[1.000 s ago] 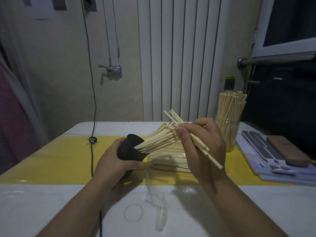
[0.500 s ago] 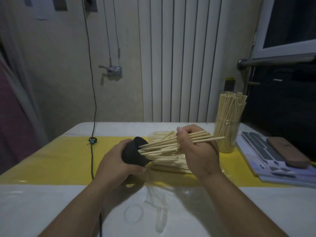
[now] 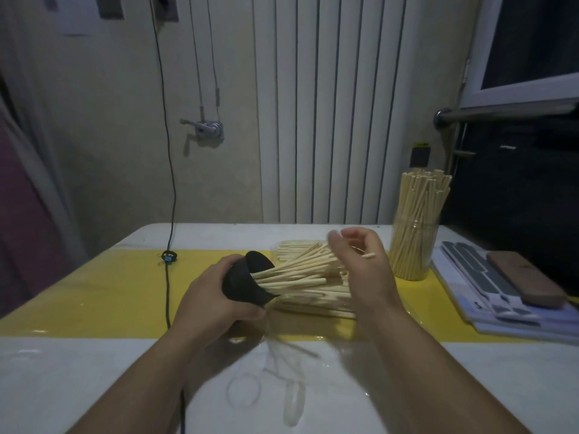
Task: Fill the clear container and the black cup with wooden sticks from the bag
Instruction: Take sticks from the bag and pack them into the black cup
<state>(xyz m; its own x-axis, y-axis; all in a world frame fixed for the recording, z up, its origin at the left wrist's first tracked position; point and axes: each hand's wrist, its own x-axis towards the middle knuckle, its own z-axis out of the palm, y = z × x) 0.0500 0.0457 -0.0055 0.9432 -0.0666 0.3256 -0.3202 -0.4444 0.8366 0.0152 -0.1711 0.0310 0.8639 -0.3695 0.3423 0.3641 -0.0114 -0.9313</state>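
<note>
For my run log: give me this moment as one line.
stage: loading black cup | left hand: grips cup, tilted | right hand: at ends of sticks, grip blurred | clear container: upright, holds sticks

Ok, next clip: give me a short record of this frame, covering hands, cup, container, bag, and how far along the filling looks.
left grip: holds black cup, tipped on its side, mouth to the right
cup contents: bundle of wooden sticks poking out of its mouth
right grip: at the sticks' outer ends, fingers loosely curled, blurred; hold unclear
clear container: upright at right, packed with sticks
bag: lies on the table beyond the cup, sticks inside
progress: container looks full; cup partly loaded
</note>
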